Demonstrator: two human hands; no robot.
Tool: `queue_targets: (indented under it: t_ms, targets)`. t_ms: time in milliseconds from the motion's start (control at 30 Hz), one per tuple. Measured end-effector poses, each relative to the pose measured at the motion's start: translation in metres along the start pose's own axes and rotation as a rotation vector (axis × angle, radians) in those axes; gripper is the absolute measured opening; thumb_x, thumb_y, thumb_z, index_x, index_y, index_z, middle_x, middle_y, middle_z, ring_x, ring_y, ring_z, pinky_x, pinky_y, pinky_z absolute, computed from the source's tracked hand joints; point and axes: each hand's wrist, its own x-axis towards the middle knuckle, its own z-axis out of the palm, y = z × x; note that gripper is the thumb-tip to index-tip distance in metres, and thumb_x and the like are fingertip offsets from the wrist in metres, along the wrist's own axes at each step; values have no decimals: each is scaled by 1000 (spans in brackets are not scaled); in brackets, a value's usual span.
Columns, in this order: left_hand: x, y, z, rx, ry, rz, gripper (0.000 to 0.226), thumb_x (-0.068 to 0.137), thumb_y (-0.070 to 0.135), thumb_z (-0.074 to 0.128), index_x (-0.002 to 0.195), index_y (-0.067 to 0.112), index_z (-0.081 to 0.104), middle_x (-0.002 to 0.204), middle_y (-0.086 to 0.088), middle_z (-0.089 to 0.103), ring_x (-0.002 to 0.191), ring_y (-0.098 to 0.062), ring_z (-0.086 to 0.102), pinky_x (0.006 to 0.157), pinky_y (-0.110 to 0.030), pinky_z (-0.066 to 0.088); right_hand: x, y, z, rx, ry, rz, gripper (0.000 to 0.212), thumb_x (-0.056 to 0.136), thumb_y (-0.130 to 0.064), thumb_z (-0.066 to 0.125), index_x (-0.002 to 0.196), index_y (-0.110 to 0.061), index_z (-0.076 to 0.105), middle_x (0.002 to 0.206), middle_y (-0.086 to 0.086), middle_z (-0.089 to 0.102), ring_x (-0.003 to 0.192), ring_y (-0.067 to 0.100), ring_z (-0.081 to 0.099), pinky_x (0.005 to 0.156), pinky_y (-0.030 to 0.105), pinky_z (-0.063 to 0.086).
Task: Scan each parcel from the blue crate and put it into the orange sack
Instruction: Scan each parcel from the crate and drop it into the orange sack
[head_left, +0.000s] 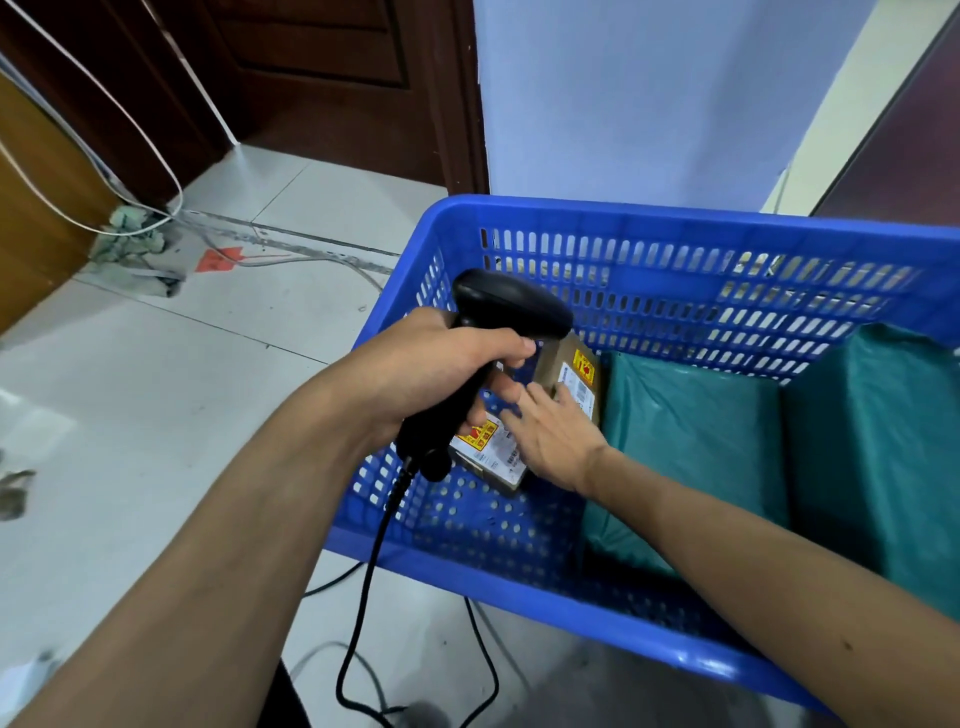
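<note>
My left hand (441, 364) grips the handle of a black corded barcode scanner (511, 306), held over the left end of the blue crate (675, 228). Inside the crate, my right hand (558, 434) reaches down with straight fingers and touches a small cardboard parcel (576, 371) with a white and yellow label. A second small labelled parcel (491, 452) lies just below it, partly hidden by the scanner handle and my right hand. Two teal plastic mailer bags (691, 441) (883, 441) lie in the crate's right half. No orange sack is in view.
The scanner's black cable (363, 597) hangs down and loops on the tiled floor (156, 415) below the crate. White cables and a crumpled grey bag (140, 249) lie at the far left by a dark wooden door (337, 78). A pale wall (649, 93) stands behind the crate.
</note>
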Motion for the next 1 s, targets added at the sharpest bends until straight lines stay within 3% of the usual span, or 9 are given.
queue_targets:
  t_ms: [167,467,567,633,667,767,833,900,1000]
  targets:
    - [1,3,2,-10,5,17,31,95,29,72,109,2,73,81,-7,77,53,-17,56,54,-28,49,-2,14,-12,125,-41,246,40,97,-19,54,135,-9,44,142,16,31,126,33,40,80,42,55]
    - [0,3,8,-28,26,81,28,96,29,71,110,4,73,82,-7,75,53,-15,56,54,-26,50,0,52,-48,673,-192,755,75,95,-31,68,152,-3,28,158,29,24,130,47,50,99,46,46]
    - [1,1,11,-64,52,118,25,97,27,70,107,5,74,81,-6,74,55,-15,57,56,-28,51,-13,85,-69,1001,-184,898,50,94,-34,70,128,1,54,126,21,62,100,35,67,77,41,59]
    - [1,2,14,-106,70,145,21,97,23,70,102,3,73,79,-6,73,58,-17,56,56,-27,50,-30,104,-86,1155,-116,955,25,97,-27,67,98,-3,63,98,16,66,71,24,63,54,33,55]
    - [-1,3,16,-114,74,166,18,97,20,70,98,3,73,79,-6,72,59,-18,56,56,-28,50,-41,112,-97,1185,-91,961,21,98,-24,65,95,-4,63,92,15,64,66,22,60,53,33,54]
    - [-5,5,20,-90,100,226,7,91,9,73,89,3,71,77,-12,69,64,-24,56,61,-33,50,-66,128,-131,1185,-8,915,13,97,-21,59,97,-8,62,92,15,58,72,28,59,59,39,56]
    - [-10,5,24,-64,132,267,11,87,7,77,81,8,68,67,-13,64,64,-25,56,65,-37,51,-88,132,-156,1209,90,923,10,95,-20,59,95,-11,62,85,14,57,66,27,55,47,28,47]
    - [-13,4,27,-42,184,328,18,84,13,83,78,12,66,60,-8,64,60,-23,59,68,-41,54,-112,131,-176,1246,162,939,8,94,-22,62,96,-14,63,80,10,57,57,21,50,38,19,37]
    - [-30,9,33,-29,273,465,24,77,26,90,79,11,71,61,4,68,54,-13,60,70,-38,54,-155,123,-212,1340,250,958,16,91,-29,68,101,-16,70,85,7,60,65,21,52,43,23,38]
